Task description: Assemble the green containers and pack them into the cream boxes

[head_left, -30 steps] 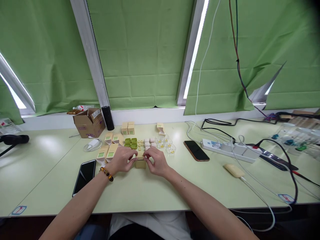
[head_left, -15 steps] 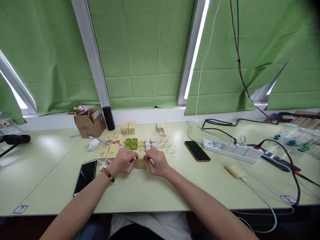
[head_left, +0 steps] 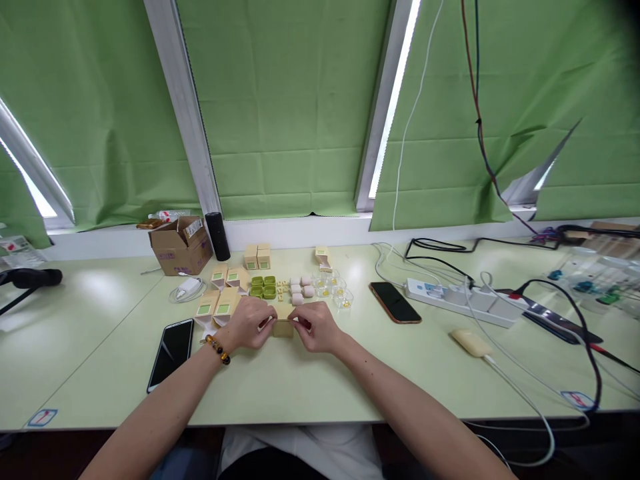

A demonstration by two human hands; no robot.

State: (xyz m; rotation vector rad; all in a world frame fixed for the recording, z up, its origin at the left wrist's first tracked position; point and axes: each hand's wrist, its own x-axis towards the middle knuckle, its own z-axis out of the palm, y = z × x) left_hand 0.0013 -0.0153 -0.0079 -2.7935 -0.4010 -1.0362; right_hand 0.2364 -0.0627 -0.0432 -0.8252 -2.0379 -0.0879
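A small tan cardboard box [head_left: 283, 327] stands on the table between my hands. My left hand [head_left: 253, 323] pinches its left upper edge, and my right hand [head_left: 315, 327] pinches the right upper edge. Just beyond lie green square cups [head_left: 263, 287], tiny yellow pieces [head_left: 283, 290], pale pink rounded pieces [head_left: 301, 290] and clear containers with yellow bits [head_left: 334, 289]. Several open tan boxes with green labels [head_left: 225, 303] sit beside my left hand. Two upright tan boxes [head_left: 257, 257] stand farther back, with another open tan box [head_left: 323, 258] to their right.
A phone [head_left: 171, 354] lies left of my left forearm, another phone [head_left: 395, 302] to the right. Farther right are a power strip [head_left: 460, 301], a cream mouse-shaped object [head_left: 471, 342] and loose cables. A brown carton [head_left: 181, 248] and a black cylinder [head_left: 217, 237] stand at the back left.
Both hands stay at the small box, with only slight finger shifts at its upper edges. The right fingers have lowered a little. The view has drifted slightly.
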